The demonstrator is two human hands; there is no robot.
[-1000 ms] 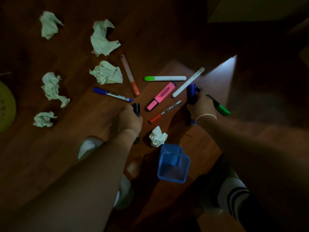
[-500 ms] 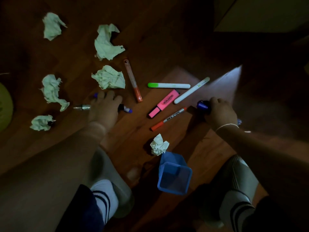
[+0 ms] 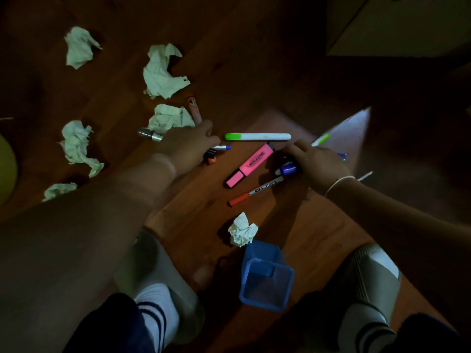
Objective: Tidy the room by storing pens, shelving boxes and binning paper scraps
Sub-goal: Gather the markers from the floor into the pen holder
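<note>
Nearest the camera, an empty blue pen holder (image 3: 266,284) stands upright on the wooden floor (image 3: 318,238) between two white striped socks, with one crumpled paper scrap (image 3: 242,232) just beyond its rim. Past that, a red-capped pen (image 3: 255,191) lies just below the right hand's fingers and a pink highlighter (image 3: 249,164) lies just to their left. The right hand (image 3: 318,163) is curled over a blue-capped marker (image 3: 288,169), fingers closed around several pens. The left hand (image 3: 190,145) is closed on a bundle of pens, a silver end (image 3: 150,135) poking out behind the knuckles and blue and orange tips (image 3: 216,152) showing beside its fingers. A green-capped white marker (image 3: 257,136) lies between the two hands' fingertips. Beyond the left fingers, crumpled paper scraps (image 3: 163,72) lie scattered across the dark floor
</note>
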